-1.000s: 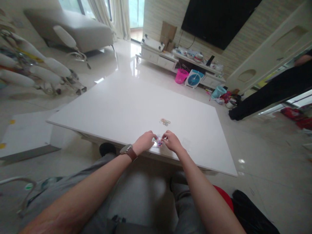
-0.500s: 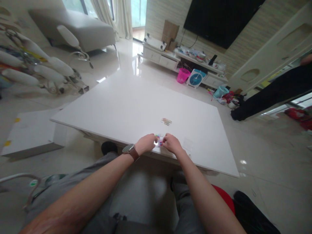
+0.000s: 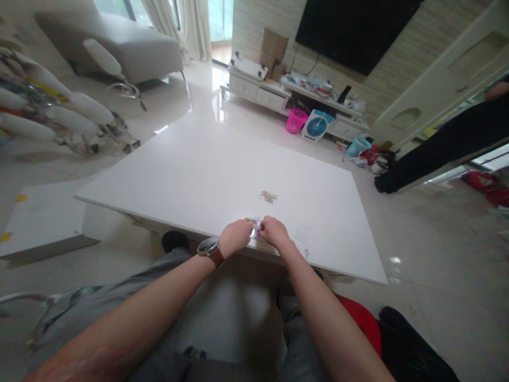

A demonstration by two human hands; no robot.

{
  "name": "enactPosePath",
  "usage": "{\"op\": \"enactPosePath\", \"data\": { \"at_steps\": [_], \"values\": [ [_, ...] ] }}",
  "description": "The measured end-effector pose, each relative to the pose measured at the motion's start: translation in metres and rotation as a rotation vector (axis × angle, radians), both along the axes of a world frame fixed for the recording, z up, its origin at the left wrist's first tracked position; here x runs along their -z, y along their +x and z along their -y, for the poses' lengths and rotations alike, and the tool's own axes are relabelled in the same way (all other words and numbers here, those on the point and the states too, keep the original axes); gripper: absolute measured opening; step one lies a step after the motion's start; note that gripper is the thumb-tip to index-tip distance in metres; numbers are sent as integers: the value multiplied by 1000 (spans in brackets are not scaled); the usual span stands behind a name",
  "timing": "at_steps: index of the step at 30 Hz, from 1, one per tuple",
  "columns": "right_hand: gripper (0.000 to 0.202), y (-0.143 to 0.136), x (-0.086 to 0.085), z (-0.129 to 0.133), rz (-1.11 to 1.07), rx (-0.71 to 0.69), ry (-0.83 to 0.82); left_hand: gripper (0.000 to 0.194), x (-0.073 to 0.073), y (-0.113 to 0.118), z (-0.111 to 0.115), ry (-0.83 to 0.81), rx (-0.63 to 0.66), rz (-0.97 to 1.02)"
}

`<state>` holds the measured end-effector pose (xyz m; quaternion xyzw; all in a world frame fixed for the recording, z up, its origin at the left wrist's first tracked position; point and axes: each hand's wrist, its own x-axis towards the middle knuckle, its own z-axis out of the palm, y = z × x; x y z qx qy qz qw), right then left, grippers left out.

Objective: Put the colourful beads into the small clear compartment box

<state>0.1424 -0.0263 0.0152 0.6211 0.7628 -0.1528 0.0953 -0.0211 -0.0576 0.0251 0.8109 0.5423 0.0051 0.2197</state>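
Note:
At the table's near edge a small clear box (image 3: 254, 229) with tiny bright-coloured pieces in it sits between my hands. My left hand (image 3: 235, 236), with a brown-strapped watch at the wrist, has its fingers curled closed on the box's left side. My right hand (image 3: 273, 231) is closed in a pinch over the right side; whatever lies between its fingertips is too small to make out. Just beyond lies a loose pile of small rings (image 3: 269, 197). A clear flat sheet (image 3: 303, 233) rests to the right, with a small metallic piece (image 3: 306, 253) nearer me.
The large white table (image 3: 207, 164) spreads out in front of me. A white box (image 3: 47, 212) is on the floor at left, beside white-padded metal seating (image 3: 75, 111). A person's dark-clad leg (image 3: 437, 143) shows at right. Across the room stand a pink basket (image 3: 296, 121) and a fan (image 3: 317, 126).
The whole view has shifted slightly, so things appear a little further left. Both hands stay at the clear box, and the right fingers remain pinched. The rings and clear sheet lie as before.

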Motion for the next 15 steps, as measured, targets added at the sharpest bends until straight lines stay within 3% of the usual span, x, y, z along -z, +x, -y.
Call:
{"op": "enactPosePath", "data": {
  "at_steps": [5,11,15],
  "values": [
    [15,12,-1,-7,-106,4,-28,28,-16,13,20,-15,35,-85],
    [16,37,10,-17,-263,132,119,32,-36,30,52,-11,-19,-101],
    [16,52,24,-21,-320,242,185,34,-39,54,85,-41,115,-32]
  ]
}}
